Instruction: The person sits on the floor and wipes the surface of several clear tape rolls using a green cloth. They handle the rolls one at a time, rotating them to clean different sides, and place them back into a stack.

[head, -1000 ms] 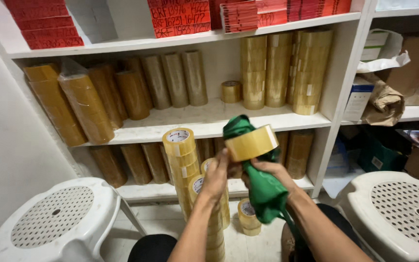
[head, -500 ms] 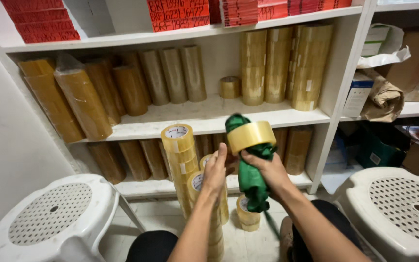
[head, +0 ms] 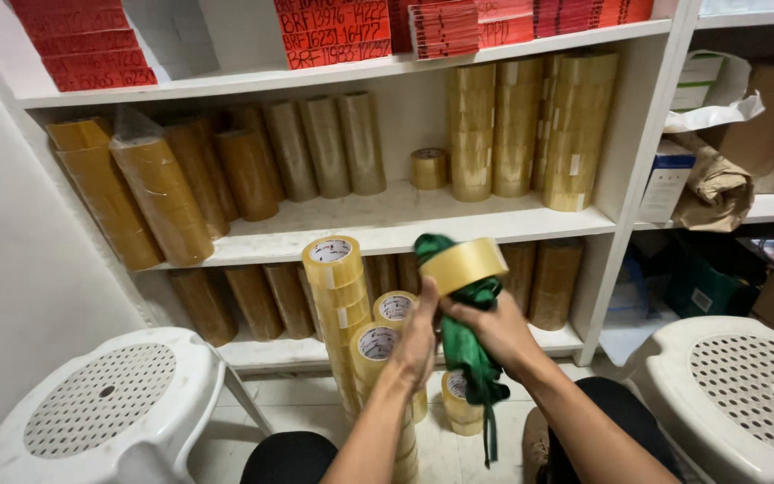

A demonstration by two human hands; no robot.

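Observation:
A roll of tan packing tape [head: 464, 265] is held up in front of the shelves by both hands. My left hand [head: 419, 336] grips its left side. My right hand [head: 493, 330] holds it from below together with a bunched green cloth [head: 468, 345], which pokes up behind the roll and hangs down past my wrist. Just left of my hands stand tall stacks of tape rolls [head: 337, 296] on the floor, with another single roll [head: 459, 399] low behind the cloth.
White shelves [head: 387, 224] hold sleeves and stacks of tape rolls [head: 517, 130], with red packets [head: 333, 31] on the top shelf. White perforated plastic stools stand at left [head: 105, 408] and right [head: 745, 385]. Boxes and a crumpled paper bag [head: 714, 188] fill the right shelving.
The cloth has gone from spread to tightly bunched under the roll, and roll and hands have dropped slightly lower in view.

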